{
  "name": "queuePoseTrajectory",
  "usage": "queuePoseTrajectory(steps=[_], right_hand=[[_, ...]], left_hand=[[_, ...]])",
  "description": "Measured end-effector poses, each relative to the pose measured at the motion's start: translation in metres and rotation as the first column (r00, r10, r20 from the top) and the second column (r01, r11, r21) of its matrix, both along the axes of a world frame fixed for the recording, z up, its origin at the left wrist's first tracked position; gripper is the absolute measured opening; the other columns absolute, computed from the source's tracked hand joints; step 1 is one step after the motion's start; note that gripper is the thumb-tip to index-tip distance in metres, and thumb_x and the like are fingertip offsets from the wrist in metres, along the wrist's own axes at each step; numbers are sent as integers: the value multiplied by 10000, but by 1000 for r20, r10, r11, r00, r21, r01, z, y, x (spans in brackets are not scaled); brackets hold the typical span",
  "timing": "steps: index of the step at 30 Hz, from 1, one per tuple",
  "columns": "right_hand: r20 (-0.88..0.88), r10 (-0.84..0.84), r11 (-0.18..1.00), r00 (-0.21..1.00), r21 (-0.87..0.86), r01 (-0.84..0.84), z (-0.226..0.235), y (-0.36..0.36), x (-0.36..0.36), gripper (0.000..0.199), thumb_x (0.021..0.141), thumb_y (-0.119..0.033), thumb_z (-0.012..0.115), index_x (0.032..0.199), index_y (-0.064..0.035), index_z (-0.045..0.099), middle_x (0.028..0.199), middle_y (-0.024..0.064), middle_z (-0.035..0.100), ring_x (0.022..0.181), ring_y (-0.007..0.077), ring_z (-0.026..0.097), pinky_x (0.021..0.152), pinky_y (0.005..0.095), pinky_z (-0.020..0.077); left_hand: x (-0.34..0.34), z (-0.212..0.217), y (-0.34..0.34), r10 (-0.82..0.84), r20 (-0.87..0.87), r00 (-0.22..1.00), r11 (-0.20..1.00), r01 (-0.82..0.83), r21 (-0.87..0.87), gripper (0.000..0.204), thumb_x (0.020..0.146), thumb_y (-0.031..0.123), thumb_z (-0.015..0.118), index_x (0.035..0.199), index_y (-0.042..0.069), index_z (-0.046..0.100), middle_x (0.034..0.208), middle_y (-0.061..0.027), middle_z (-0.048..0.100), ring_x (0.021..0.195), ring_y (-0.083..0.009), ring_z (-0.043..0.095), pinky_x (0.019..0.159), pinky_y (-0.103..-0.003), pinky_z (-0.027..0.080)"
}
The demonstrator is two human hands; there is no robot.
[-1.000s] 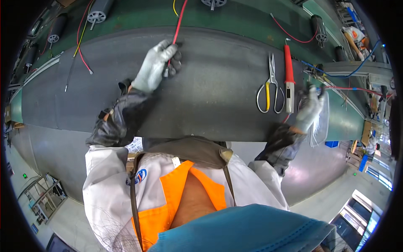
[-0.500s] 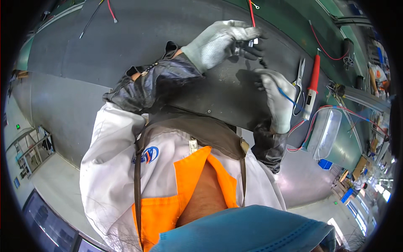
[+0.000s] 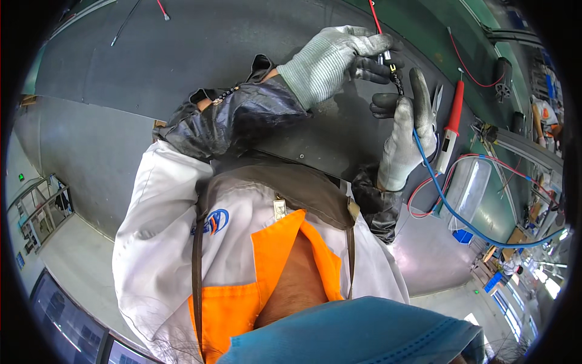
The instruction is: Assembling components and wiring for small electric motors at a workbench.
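Note:
My left hand (image 3: 339,60), in a grey work glove with dark fingertips, pinches the end of a red wire (image 3: 376,19). Small white and metallic pieces show between its fingers. Close by, my right hand (image 3: 405,130), gloved alike, grips a blue cable (image 3: 445,199). Above its thumb and raised forefinger sticks out a black end piece (image 3: 397,82) with a small brass-coloured terminal (image 3: 393,69). Its tip is right beside the left fingers; whether they touch I cannot tell. My fingers hide how the black piece joins the cable.
Scissors (image 3: 437,97) and a red-handled tool, possibly a soldering iron (image 3: 456,106), lie right of my right hand. A clear-looking tray (image 3: 470,191) stands nearer, past looped red wires (image 3: 410,203). Loose black (image 3: 125,23) and red (image 3: 163,10) leads lie far left on the dark tabletop (image 3: 182,54).
My right hand has risen toward the left one, its forefinger now raised, bringing the terminal to the left fingers. The blue cable now stretches out to the right. My left hand shifted slightly right.

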State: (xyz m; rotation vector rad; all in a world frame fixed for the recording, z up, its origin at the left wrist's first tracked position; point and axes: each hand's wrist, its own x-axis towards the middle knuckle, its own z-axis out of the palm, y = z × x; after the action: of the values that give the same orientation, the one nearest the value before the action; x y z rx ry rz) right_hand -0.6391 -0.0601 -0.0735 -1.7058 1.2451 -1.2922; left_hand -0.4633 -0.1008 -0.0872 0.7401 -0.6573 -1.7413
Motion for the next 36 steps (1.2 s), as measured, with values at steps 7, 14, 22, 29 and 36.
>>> queuePoseTrajectory(steps=[7,14,22,29,36], right_hand=[[31,-24,999,999,-35,25,-12,-2,4,433,989,-28,561,1412,67,546,833,140,735,698,149,671,699,273,547],[51,-9,998,999,-59,12,-19,-5,8,425,978,15,548,1400,70,558,901,151,748,753,154,695,717,279,559],[44,54,998,998,37,-55,-27,-15,12,511,964,-80,617,1458,1,512,1203,170,706,908,176,725,775,318,578],[-791,-435,879,429,-270,394,-27,-39,-151,624,837,-176,765,1407,-41,552,1078,232,671,930,438,660,830,492,526],[40,-216,927,976,322,192,-44,-73,-153,474,919,62,665,1381,87,564,1268,128,677,1088,166,664,968,272,521]], left_hand=[[-3,-6,0,31,-58,998,999,-29,40,313,1034,317,616,1178,44,670,1036,-58,723,870,-121,705,707,-248,554],[-9,-5,6,15,-27,1000,997,-13,74,274,1048,288,593,1132,39,670,954,-31,689,808,-95,656,738,-257,554],[-22,-43,-3,-92,-186,978,996,94,3,236,1048,234,540,1093,43,670,907,-9,655,769,-104,628,698,-258,510],[6,-38,-15,3,26,1000,998,-1,-67,404,1090,281,469,1287,-42,613,1289,-143,654,1094,-186,656,1043,-387,534],[8,-34,-6,-6,-32,999,1000,6,10,403,1044,297,557,1262,-30,643,1272,-151,667,1107,-210,657,1011,-396,535]])
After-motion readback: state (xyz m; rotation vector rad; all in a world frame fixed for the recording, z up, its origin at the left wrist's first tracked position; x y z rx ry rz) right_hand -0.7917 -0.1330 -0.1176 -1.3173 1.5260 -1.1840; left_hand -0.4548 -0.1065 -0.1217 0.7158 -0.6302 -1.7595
